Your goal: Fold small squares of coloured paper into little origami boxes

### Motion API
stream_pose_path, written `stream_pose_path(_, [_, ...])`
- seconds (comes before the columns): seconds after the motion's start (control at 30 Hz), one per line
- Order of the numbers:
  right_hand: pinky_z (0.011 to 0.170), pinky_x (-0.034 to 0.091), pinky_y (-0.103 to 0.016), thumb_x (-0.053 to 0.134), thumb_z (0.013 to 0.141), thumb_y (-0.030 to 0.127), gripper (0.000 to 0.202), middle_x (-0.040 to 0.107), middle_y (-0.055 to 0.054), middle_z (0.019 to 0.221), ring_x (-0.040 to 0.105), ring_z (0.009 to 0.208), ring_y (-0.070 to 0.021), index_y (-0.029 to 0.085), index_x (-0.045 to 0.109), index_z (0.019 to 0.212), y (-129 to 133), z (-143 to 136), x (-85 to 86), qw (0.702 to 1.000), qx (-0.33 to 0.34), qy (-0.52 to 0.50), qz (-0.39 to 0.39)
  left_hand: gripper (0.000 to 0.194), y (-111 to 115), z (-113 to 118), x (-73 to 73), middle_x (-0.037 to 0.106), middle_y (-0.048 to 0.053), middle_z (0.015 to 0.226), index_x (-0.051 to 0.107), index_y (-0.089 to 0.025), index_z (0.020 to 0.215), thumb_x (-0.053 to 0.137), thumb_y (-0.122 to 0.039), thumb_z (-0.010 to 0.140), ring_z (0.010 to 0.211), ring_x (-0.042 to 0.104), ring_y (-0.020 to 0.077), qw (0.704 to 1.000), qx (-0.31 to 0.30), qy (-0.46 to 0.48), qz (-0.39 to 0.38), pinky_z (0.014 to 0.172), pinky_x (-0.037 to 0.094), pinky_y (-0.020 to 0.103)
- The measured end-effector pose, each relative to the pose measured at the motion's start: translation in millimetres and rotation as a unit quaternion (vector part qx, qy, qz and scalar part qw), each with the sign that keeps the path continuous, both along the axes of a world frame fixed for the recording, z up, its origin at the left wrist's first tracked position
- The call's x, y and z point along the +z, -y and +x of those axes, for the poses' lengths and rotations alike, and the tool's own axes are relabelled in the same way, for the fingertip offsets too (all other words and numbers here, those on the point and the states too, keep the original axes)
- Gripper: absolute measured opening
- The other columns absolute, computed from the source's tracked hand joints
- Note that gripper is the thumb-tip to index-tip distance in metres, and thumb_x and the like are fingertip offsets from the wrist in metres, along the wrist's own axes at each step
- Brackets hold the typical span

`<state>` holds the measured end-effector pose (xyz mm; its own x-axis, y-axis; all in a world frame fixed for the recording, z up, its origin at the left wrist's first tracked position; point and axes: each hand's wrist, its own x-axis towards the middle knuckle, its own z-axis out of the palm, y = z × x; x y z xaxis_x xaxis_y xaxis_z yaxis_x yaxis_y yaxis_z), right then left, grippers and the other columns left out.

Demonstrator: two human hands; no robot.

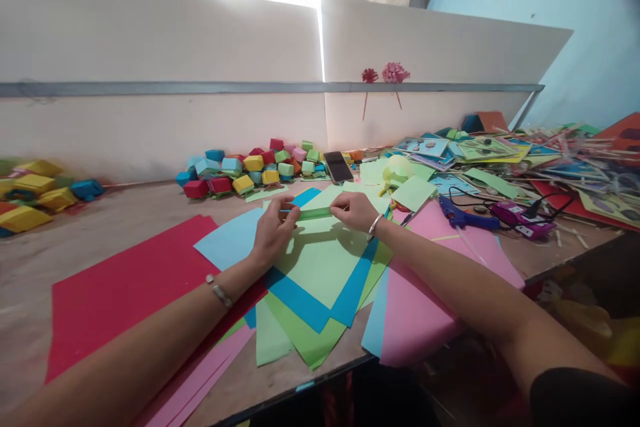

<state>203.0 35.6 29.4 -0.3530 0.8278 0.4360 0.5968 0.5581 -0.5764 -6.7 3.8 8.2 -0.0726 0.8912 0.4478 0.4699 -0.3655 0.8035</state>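
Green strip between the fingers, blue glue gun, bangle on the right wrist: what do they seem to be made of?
Green strip: probably matt paper or thin card, being thin and dull like the sheets below.
Blue glue gun: likely plastic, judging by its moulded, evenly coloured body.
Bangle: seemingly polished metal, from its silvery shine.

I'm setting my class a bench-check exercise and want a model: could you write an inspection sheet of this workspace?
Surface: brown table, overlapping coloured sheets across its front.
Job's things: green strip held above a pale green sheet; blue sheet underneath.
Clutter: coloured blocks, phone, blue glue gun, heaped cards at right.
Grips: left grip and right grip, bare hands, each pinching one end of the strip.
Cables: black cable at a purple box; full route unclear.
Surroundings: white panels, red flower and pink flower at the rail.
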Motion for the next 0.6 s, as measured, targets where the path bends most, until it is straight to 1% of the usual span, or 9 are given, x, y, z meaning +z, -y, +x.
stream_pose_path(0.07, [0.067, 0.045, -0.021, 0.061, 0.077, 0.014, 0.016, 0.073, -0.003, 0.073, 0.063, 0.068, -0.0117, 0.015, 0.074, 0.067, 1.1, -0.9, -0.8, 0.999, -0.003, -0.036, -0.029, 0.041, -1.7, -0.7, -1.9, 0.065, 0.006, 0.099, 0.051, -0.02, 0.109, 0.063, -0.041, 0.075, 0.075, 0.067, 0.0193, 1.0, -0.007, 0.019, 0.002, 0.065, 0.056, 0.034])
stream_pose_path(0.13, [0.063, 0.046, -0.02, 0.06, 0.076, 0.013, 0.018, 0.069, -0.002, 0.061, 0.062, 0.062, -0.0115, 0.015, 0.07, 0.062, 1.2, -2.3, -1.3, 0.991, -0.008, -0.084, -0.101, 0.035, -2.4, -0.8, -3.1, 0.062, 0.005, 0.1, 0.05, -0.021, 0.102, 0.064, -0.033, 0.071, 0.077, 0.065, 0.0184, 0.999, -0.015, 0.011, 0.037, 0.069, 0.056, 0.035])
stream_pose_path(0.23, [0.055, 0.048, -0.019, 0.058, 0.076, 0.012, 0.018, 0.062, 0.001, 0.05, 0.061, 0.053, -0.0109, 0.015, 0.062, 0.058, -0.3, -5.3, -1.1, 0.954, -0.009, -0.18, -0.238, 0.017, -0.5, 0.3, -2.0, 0.058, 0.006, 0.098, 0.05, -0.022, 0.08, 0.063, -0.027, 0.07, 0.091, 0.062, 0.021, 0.993, -0.029, -0.036, 0.109, 0.076, 0.057, 0.036])
stream_pose_path(0.3, [0.052, 0.049, -0.019, 0.057, 0.077, 0.013, 0.019, 0.059, 0.002, 0.049, 0.06, 0.049, -0.0101, 0.016, 0.057, 0.058, -2.1, -7.0, -1.1, 0.936, -0.008, -0.215, -0.278, 0.011, 1.8, 1.4, 0.1, 0.058, 0.008, 0.1, 0.054, -0.022, 0.076, 0.063, -0.027, 0.072, 0.098, 0.06, 0.023, 0.988, -0.043, -0.064, 0.133, 0.077, 0.057, 0.035])
stream_pose_path(0.37, [0.051, 0.05, -0.018, 0.057, 0.079, 0.014, 0.02, 0.057, 0.003, 0.049, 0.059, 0.047, -0.0089, 0.016, 0.055, 0.059, -3.8, -7.6, -1.5, 0.935, -0.005, -0.217, -0.28, 0.01, 3.7, 2.3, 2.2, 0.059, 0.008, 0.101, 0.061, -0.022, 0.083, 0.061, -0.028, 0.075, 0.098, 0.061, 0.0225, 0.987, -0.048, -0.077, 0.136, 0.076, 0.058, 0.034])
stream_pose_path(0.43, [0.052, 0.049, -0.018, 0.057, 0.082, 0.015, 0.02, 0.057, 0.003, 0.05, 0.058, 0.048, -0.0088, 0.016, 0.057, 0.062, -4.7, -6.9, -2.5, 0.935, -0.002, -0.212, -0.285, 0.017, 4.6, 2.5, 3.6, 0.062, 0.008, 0.1, 0.064, -0.021, 0.091, 0.058, -0.028, 0.076, 0.092, 0.062, 0.0208, 0.987, -0.036, -0.083, 0.134, 0.074, 0.057, 0.032])
stream_pose_path(0.5, [0.056, 0.05, -0.019, 0.059, 0.084, 0.018, 0.013, 0.062, 0.001, 0.061, 0.061, 0.056, -0.0097, 0.015, 0.063, 0.072, -4.0, -5.7, -3.4, 0.945, 0.003, -0.2, -0.26, 0.02, 4.6, 2.1, 4.2, 0.065, 0.008, 0.097, 0.066, -0.02, 0.092, 0.055, -0.027, 0.077, 0.085, 0.063, 0.0191, 0.987, -0.021, -0.092, 0.131, 0.071, 0.055, 0.03])
stream_pose_path(0.53, [0.061, 0.052, -0.021, 0.062, 0.084, 0.02, 0.008, 0.066, -0.001, 0.07, 0.063, 0.063, -0.0106, 0.014, 0.067, 0.081, -2.9, -5.3, -3.5, 0.958, 0.009, -0.181, -0.221, 0.019, 4.5, 1.9, 4.4, 0.066, 0.007, 0.094, 0.067, -0.019, 0.09, 0.054, -0.027, 0.077, 0.08, 0.062, 0.018, 0.987, -0.015, -0.097, 0.13, 0.068, 0.054, 0.029])
stream_pose_path(0.6, [0.073, 0.053, -0.025, 0.072, 0.08, 0.025, 0.024, 0.071, -0.006, 0.092, 0.065, 0.079, -0.0131, 0.014, 0.07, 0.101, 1.0, -5.6, -3.2, 0.989, 0.039, -0.107, -0.096, 0.019, 4.6, 1.5, 4.5, 0.067, 0.006, 0.087, 0.067, -0.019, 0.085, 0.053, -0.03, 0.079, 0.069, 0.058, 0.0157, 0.986, -0.012, -0.11, 0.127, 0.064, 0.051, 0.028])
